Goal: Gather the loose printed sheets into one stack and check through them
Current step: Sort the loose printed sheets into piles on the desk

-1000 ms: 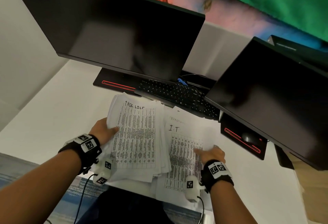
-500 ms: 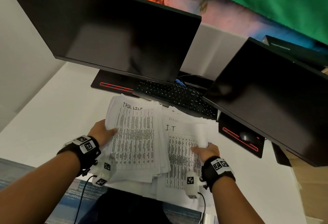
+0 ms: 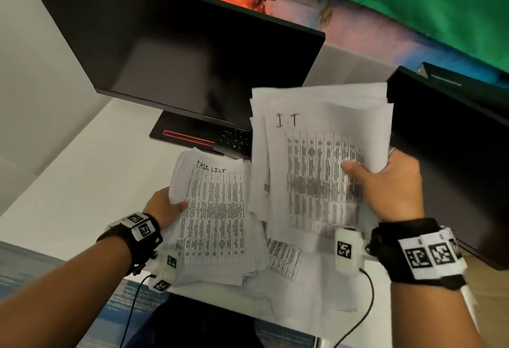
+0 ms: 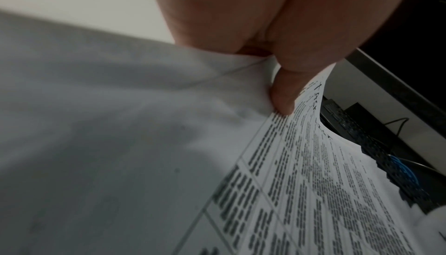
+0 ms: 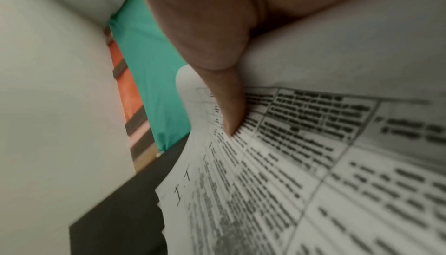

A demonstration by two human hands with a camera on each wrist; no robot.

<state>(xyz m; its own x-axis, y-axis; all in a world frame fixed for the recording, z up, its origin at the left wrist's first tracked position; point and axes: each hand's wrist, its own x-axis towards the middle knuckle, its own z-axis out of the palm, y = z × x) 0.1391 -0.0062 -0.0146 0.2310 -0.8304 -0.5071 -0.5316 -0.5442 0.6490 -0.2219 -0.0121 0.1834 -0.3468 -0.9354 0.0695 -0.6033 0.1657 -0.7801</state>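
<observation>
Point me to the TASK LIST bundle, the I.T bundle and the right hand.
TASK LIST bundle [image 3: 212, 218], head view, middle of top sheet.
I.T bundle [image 3: 311, 160], head view, printed table on top sheet.
Right hand [image 3: 391, 188], head view, back of hand.

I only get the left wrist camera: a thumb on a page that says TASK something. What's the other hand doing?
Observer: The right hand grips a second bundle, raised off the desk, thumb on its top page.
Operator: What does that page say?
Observer: "I.T" is handwritten at the top, above a printed table.
Operator: Are any papers lying down?
Observer: Yes, loose sheets lie on the white desk, just right of the TASK LIST bundle.
</observation>
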